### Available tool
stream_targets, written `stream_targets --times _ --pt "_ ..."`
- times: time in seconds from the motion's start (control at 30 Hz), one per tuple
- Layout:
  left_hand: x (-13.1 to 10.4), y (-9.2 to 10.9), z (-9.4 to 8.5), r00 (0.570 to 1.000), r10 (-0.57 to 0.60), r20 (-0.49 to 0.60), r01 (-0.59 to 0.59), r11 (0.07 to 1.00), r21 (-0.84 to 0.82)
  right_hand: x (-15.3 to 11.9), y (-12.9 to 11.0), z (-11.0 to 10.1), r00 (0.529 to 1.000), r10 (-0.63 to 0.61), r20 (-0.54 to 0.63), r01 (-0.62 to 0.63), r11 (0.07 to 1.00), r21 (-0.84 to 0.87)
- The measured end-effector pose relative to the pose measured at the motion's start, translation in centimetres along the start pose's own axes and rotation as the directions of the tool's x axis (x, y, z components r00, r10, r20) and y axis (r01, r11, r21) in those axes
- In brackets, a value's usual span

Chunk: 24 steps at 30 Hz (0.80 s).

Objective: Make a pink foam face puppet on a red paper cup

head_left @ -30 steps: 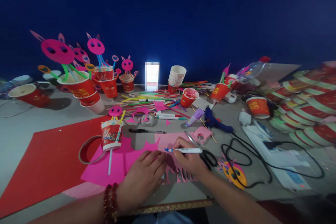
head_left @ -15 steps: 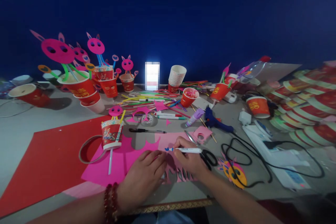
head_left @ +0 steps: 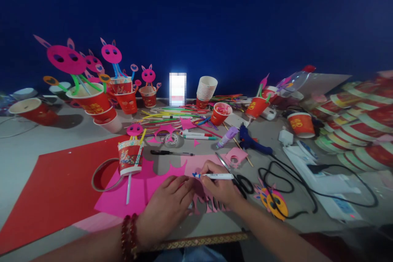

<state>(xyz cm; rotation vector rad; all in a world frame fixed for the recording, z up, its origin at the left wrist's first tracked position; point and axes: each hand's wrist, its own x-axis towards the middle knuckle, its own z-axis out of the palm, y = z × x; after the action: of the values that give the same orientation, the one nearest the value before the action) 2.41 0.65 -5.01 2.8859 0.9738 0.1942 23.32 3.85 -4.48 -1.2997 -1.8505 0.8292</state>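
Right hand (head_left: 219, 184): fingers clamped on the white-barrelled, blue-tipped marker (head_left: 216, 176), its tip at the small blue mark on the light-pink paper sheet (head_left: 192, 161). Left hand (head_left: 172, 200): palm down at the marker's eight o'clock, fingers nearly together; black-handled metal scissors (head_left: 242, 184) lie at three o'clock, the blue glue gun (head_left: 253, 141) at two o'clock.

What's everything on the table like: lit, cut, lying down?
Marker: uncapped, in right hand
Left hand: lying palm down
Screen: lit
Tall cup stack: nested
Scissors: lying, partly hidden
Glue gun: on its side
Black pen: lying down
Hot-pink paper: partly cut
Red paper: flat
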Motion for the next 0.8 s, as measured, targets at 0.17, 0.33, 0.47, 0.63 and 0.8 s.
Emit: stream_targets --times 0.17,0.33,0.47,0.63,0.8 --pt "-0.02 0.01 -0.02 1.0 0.001 0.001 -0.001 1.0 0.002 -0.06 0.03 -0.05 1.0 -0.011 -0.007 0.011 1.0 -0.015" --pt "-0.12 -0.01 0.06 1.0 0.0 -0.008 0.0 1.0 0.004 -0.03 0.07 -0.01 0.999 -0.011 -0.046 0.011 1.0 -0.004" --pt "-0.12 -0.05 -0.07 1.0 0.006 -0.005 -0.006 1.0 -0.007 -0.03 0.03 0.0 0.997 -0.002 -0.073 0.003 1.0 0.012" --pt "-0.05 0.02 -0.29 1.0 0.001 0.009 -0.001 1.0 -0.003 -0.01 -0.1 -0.11 1.0 0.005 -0.029 -0.005 1.0 0.005" --pt "-0.07 0.07 -0.28 1.0 0.004 -0.005 -0.004 1.0 0.002 -0.01 0.01 -0.06 0.999 0.008 -0.05 -0.008 1.0 -0.007"
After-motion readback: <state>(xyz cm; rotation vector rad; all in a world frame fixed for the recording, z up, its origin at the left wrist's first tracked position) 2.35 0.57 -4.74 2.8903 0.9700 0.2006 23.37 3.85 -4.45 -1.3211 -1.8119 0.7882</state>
